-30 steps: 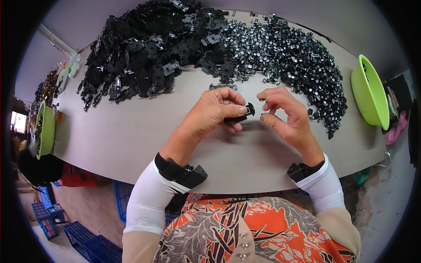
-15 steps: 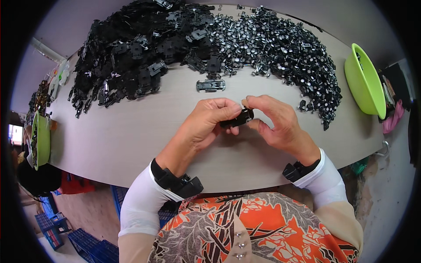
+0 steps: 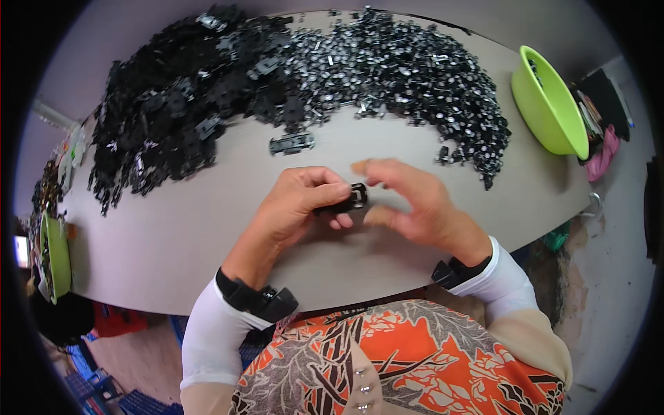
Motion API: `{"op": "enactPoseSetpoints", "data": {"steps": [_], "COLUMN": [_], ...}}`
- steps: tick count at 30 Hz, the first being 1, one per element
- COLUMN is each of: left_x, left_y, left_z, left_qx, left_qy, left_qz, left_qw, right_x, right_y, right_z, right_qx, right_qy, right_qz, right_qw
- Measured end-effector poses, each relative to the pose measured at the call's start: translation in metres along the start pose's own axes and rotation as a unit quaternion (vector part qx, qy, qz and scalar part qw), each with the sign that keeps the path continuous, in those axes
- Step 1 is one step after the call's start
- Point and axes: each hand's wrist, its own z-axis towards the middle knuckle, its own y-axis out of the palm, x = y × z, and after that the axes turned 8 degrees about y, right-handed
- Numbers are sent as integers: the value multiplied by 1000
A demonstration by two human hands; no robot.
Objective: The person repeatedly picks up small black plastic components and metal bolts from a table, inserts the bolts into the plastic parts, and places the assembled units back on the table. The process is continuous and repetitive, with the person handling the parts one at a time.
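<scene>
My left hand [image 3: 290, 204] is closed on a black toy car chassis [image 3: 357, 196], pinching it between thumb and fingers. One end of the chassis sticks out toward the right; the rest is hidden by my fingers. Just right of that end, my right hand [image 3: 422, 207] is open, thumb and forefinger spread apart and a little blurred, with nothing visible between them. A single grey-black chassis [image 3: 291, 143] lies on the table [image 3: 173, 242] beyond my left hand. Behind it spreads a heap of dark chassis [image 3: 166, 111], and to the right a heap of small wheel-and-axle pieces [image 3: 415, 76].
A lime green basin [image 3: 553, 111] stands at the table's right edge, with a pink bag [image 3: 604, 153] beside it. Another green basin [image 3: 59, 257] holding dark parts sits at the left edge. Blue plastic stools [image 3: 135, 403] are on the floor at lower left.
My right hand has drawn away from the end of the chassis, and its fingers have spread apart. The left hand keeps its hold. The whole view has shifted and tilted slightly.
</scene>
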Motion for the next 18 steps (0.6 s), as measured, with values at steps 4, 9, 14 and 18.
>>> {"op": "enactPoseSetpoints", "data": {"steps": [4,9,14,18], "left_x": [0,-1,0,-5], "left_y": [-1,5,-1,-5], "left_z": [-2,1,1,3], "left_qx": [63,43,40,12], "left_qy": [-15,0,-19,-24], "left_qz": [-17,15,-70,-136], "left_qw": [998,999,997,990], "right_x": [22,53,42,5], "right_y": [-62,-73,-52,-14], "right_z": [-5,-9,11,19], "right_qx": [30,8,-14,-26], "right_qy": [121,217,242,148], "right_qz": [-228,-357,-116,189], "right_qw": [966,909,963,970]}}
